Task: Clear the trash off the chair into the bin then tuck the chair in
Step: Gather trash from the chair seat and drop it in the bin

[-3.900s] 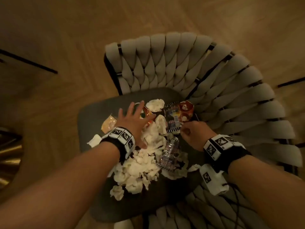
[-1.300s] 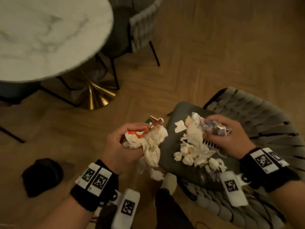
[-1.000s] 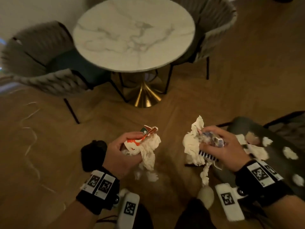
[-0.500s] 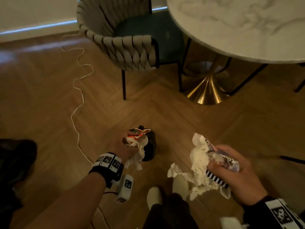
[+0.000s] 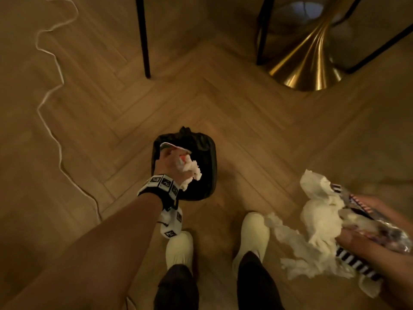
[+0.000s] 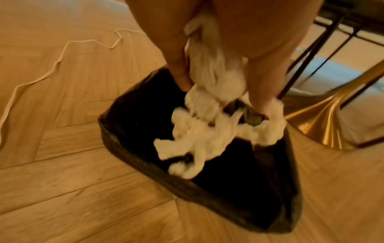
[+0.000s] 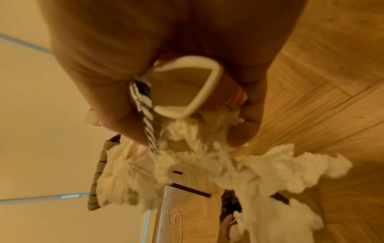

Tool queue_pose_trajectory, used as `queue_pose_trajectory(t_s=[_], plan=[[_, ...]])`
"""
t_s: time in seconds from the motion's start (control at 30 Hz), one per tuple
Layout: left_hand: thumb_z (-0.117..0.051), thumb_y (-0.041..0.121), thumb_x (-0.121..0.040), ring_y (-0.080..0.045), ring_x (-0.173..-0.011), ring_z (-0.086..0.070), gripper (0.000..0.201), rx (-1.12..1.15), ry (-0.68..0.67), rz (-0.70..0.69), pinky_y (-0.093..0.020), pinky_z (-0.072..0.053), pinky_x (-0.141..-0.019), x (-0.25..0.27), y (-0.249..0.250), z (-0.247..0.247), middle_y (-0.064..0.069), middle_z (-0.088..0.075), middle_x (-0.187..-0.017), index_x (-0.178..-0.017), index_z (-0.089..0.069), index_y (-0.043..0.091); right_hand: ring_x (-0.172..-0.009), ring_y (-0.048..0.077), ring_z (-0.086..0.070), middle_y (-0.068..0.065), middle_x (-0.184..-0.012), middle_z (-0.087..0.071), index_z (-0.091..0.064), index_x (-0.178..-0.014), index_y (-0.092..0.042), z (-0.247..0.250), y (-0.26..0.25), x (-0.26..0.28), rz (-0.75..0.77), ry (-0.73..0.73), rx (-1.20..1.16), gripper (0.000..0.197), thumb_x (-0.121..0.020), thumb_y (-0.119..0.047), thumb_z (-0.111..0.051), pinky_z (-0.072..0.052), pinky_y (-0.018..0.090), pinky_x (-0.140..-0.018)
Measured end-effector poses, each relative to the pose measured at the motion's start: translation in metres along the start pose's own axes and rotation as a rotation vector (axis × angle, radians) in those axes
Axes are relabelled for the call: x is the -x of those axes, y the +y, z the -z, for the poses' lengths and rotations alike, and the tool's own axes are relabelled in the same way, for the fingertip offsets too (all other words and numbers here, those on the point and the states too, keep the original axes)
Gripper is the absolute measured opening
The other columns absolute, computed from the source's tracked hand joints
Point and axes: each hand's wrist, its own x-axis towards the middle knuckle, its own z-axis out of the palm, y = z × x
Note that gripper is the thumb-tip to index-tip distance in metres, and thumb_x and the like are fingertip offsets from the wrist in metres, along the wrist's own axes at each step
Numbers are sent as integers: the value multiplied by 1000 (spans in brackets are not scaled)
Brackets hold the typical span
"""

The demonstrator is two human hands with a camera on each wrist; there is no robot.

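Landmark: bin [image 5: 202, 162]. Small, black, squarish, lined with a crinkly plastic bag knotted at the far edge. It sits on the herringbone wood floor [image 5: 223, 97], with a brass flared worktop base [image 5: 312, 59] beyond it to the right and a thin white cord [image 5: 50, 97] snaking well to its left.

Left hand [image 5: 171, 163] is directly over the bin mouth, grip clenched on a wad of tissue [image 6: 207, 131] plus a red-and-white wrapper [image 5: 175, 147]. The wrist view shows the tissue dangling straight down into the dark opening. The drop line looks clear; I judge a release lands inside.

Right hand [image 5: 366, 242] is right of the bin and nearer the person, well apart from it, grip closed on a bigger load: soft shredded tissue, a striped wrapper [image 5: 355, 264] and a crinkly foil pack [image 5: 388, 233]. Loose tails trail off toward the bin side, past the pale shoes [image 5: 180, 247]. Light, floppy stuff; bits may shed on the way over.

Chair: not in view.
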Motion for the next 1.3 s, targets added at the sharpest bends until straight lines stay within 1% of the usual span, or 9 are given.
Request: queue_pose_trajectory(t_s=[0.17, 0.3, 0.4, 0.53, 0.63, 0.73, 0.9, 1.1, 1.3], plan=[[-79, 40, -65, -26, -137, -27, 86, -137, -53, 126, -42, -31, -110, 10, 15, 0, -3, -18, -153, -136, -30, 34, -82, 34, -72, 12, -90, -75, -68, -103, -19, -18, 1, 13, -62, 42, -54, 50, -54, -18, -80, -56, 53, -59], [-69, 26, -78, -24, -110, -57, 41, -64, -19, 103, -35, -48, -94, 53, 18, 17, -4, -59, -121, -116, -56, 21, -83, 29, -72, 11, -92, -75, -69, -99, -19, -39, -26, 6, -15, -1, -90, 48, -54, -29, -81, -58, 33, -65], [-66, 10, -78, -27, -94, -64, 19, 80, 65, 120, -30, -49, -82, 97, 5, 32, -8, -66, -97, -97, -67, 12, -86, 32, -70, 14, -95, -73, -68, -102, -19, -71, -55, -14, 61, -91, -110, 60, -52, -45, -88, -57, 38, -77], [-62, 18, -81, -22, -88, -65, 13, 13, 5, 179, -33, -51, -83, 151, -31, 52, -6, -71, -94, -91, -67, 24, -87, 24, -68, 6, -95, -71, -68, -98, -20, -131, -79, -60, 171, -142, -86, 31, -72, -5, -78, -54, 39, -80], [-65, 19, -79, -12, -81, -64, 21, 44, 16, 216, -36, -54, -83, 177, -65, 58, 3, -71, -88, -78, -58, 39, -78, 10, -66, -2, -90, -69, -68, -98, -21, -175, -65, -101, 147, -163, -46, 31, -73, -5, -77, -54, 27, -73], [-66, 12, -79, -5, -74, -63, 26, 91, 74, 237, -8, -49, -66, 189, -92, 57, 6, -70, -83, -76, -62, 38, -69, 0, -62, -5, -90, -66, -67, -95, -26, -219, -20, -143, 64, -179, 85, 30, -71, -11, -78, -53, 20, -63], [-65, 12, -81, 0, -68, -62, 13, 219, 151, 298, 3, -41, -60, 184, -134, 40, 11, -67, -75, -75, -69, 22, -95, 28, -58, 1, -111, -43, -57, -95, -44, -275, 70, -197, -18, -242, 637, 39, -58, -48, -71, -52, 38, -91], [-65, 15, -80, -1, -77, -63, 15, 281, 104, 305, 1, -44, -64, 186, -138, 39, 10, -70, -82, -77, -68, 29, -140, 42, -17, -1, -154, -8, -26, -139, -47, -299, 76, -211, -170, -406, 876, 110, -45, -73, -76, -35, 54, -110], [-64, 21, -81, -6, -82, -63, 10, 321, 113, 296, -17, -46, -69, 182, -114, 57, 13, -69, -82, -82, -69, 30, -132, 38, -38, 8, -146, -35, -35, -139, -37, -292, 71, -210, -136, -407, 911, 104, -49, -68, -76, -41, 48, -107]])
